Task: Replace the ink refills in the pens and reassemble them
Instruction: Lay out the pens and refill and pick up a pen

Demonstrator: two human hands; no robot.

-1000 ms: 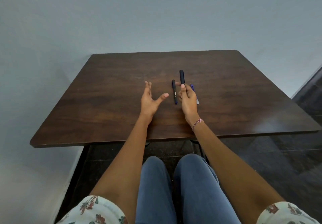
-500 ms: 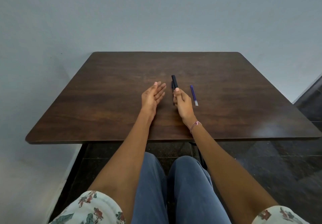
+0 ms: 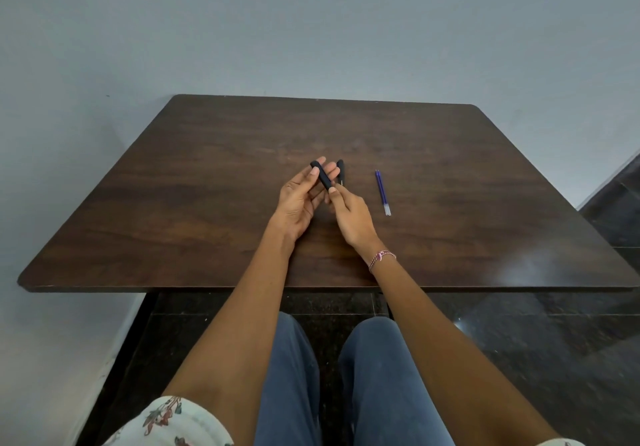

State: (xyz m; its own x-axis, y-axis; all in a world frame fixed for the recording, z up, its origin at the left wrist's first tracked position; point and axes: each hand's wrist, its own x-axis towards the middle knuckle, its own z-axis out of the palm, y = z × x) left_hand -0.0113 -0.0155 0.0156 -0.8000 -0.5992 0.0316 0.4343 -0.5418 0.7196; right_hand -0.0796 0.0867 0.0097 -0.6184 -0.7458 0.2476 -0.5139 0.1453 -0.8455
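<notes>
The left hand (image 3: 299, 199) has come in from the side to meet the right, and the black pen (image 3: 321, 176), held by the right alone a moment ago, now lies across the left's fingers with the thumb set on top, over the middle of the bench (image 3: 173, 203). The right hand (image 3: 351, 215) pinches the pen's near end between thumb and forefinger. Both hands on the one pen, then: this looks like the opening step, getting the barrel apart so the old ink can come out. Just behind the fingers, toward the far edge, the second pen (image 3: 341, 167) lies on the wood, partly hidden. The blue refills (image 3: 382, 191), a pair side by side, wait a little toward the right edge, apart from the hands. Next, I'd say, the left must hold the barrel steady while the right works the end piece. Whether it unscrews or pulls off I can't tell from here, so a gentle try first
</notes>
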